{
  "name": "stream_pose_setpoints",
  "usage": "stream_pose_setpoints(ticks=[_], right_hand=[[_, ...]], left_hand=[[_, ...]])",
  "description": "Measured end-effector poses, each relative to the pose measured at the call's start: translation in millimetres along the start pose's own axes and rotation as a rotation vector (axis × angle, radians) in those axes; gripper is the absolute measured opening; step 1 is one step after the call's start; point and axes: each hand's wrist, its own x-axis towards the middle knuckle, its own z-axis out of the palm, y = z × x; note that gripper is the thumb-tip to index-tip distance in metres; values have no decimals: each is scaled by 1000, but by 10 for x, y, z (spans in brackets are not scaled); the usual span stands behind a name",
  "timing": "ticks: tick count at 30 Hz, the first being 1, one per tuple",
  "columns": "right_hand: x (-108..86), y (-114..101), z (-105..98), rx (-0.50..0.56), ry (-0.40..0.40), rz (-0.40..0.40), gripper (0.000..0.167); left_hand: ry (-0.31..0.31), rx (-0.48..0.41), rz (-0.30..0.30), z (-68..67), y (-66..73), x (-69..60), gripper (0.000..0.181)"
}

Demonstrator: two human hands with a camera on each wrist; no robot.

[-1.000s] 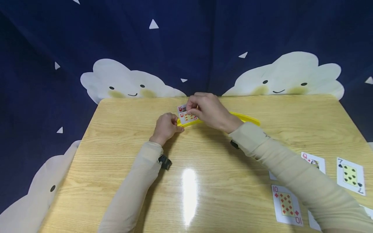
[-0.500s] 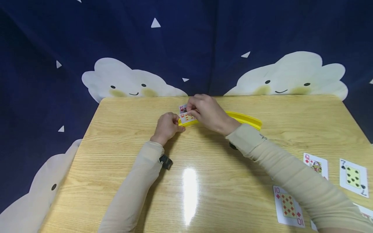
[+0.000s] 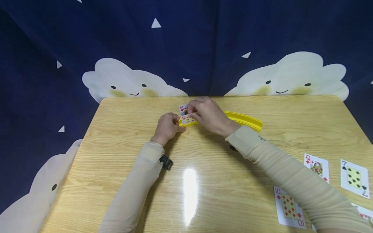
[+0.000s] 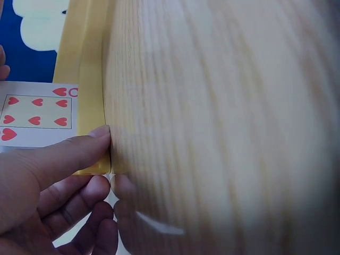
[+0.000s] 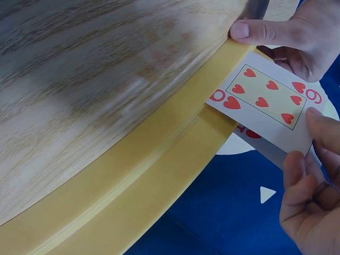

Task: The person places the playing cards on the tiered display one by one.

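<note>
A curved yellow card holder [image 3: 244, 119] stands near the table's back edge. My left hand [image 3: 166, 127] grips its left end, the thumb on the front face and the fingers behind, as the left wrist view shows. Between thumb and fingers, my right hand [image 3: 210, 116] pinches the top of a six of hearts [image 5: 265, 98], whose lower edge meets the holder's groove. Behind that card a king of hearts [image 3: 183, 109] stands higher, partly covered by the six and my right fingers. How deep the six sits in the groove I cannot tell.
Face-up cards lie at the table's right: a queen of diamonds [image 3: 316, 166], a seven of spades [image 3: 354, 178] and a ten of diamonds [image 3: 288, 207]. My right sleeve [image 3: 288, 170] partly covers some. A dark blue curtain [image 3: 186, 42] with clouds hangs behind the table.
My right hand has come slightly down with the six of hearts, and more of the king shows above it. My left hand keeps its grip on the holder's end.
</note>
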Motion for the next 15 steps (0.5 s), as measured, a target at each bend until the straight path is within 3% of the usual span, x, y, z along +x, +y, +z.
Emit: stream_pose_setpoints(ticks=[15], right_hand=[[-25, 11, -3, -21, 0, 4, 10]], left_hand=[[8, -1, 14, 11, -35, 19, 27]])
